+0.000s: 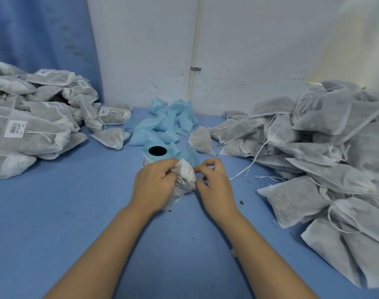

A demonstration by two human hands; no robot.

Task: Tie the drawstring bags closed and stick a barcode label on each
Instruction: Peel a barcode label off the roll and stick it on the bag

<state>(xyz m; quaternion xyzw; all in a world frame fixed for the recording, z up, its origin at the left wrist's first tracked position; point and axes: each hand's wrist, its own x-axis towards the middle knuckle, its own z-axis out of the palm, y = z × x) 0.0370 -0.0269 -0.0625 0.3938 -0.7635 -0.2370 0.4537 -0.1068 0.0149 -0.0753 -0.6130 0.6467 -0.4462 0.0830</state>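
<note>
A blue tabletop point(76, 212) is seen from above, with two bare forearms stretched forward over its middle. A small white drawstring bag point(185, 179) is held between the hands, low over the tabletop, with its gathered mouth turned upward.

The left hand point(154, 186) is wrapped round the body of the bag, its fingers point(163, 168) curled and gripping the cloth. The right hand point(214, 186) is set against the mouth of the bag. Its fingers point(212, 162) are curled, with thumb and forefinger pinched at the gathered edge — whether cloth or string is caught there cannot be told. A thin white string point(181, 179) is seen crossing the neck of the bag.

Just behind the hands a roll point(156, 152) of labels is stood on end, its dark core facing up. Behind the roll a tangle of pale blue liner point(164, 123) is heaped at the foot of a white wall point(238, 50), on which a pipe point(194, 50) is fixed upright.

On the tabletop's left side the left pile point(39, 134) is made up of tied bags, several marked with white barcode labels point(15, 128). On the right side the right pile point(324, 158) — the larger one — is made up of filled bags with loose strings trailing from it.
</note>
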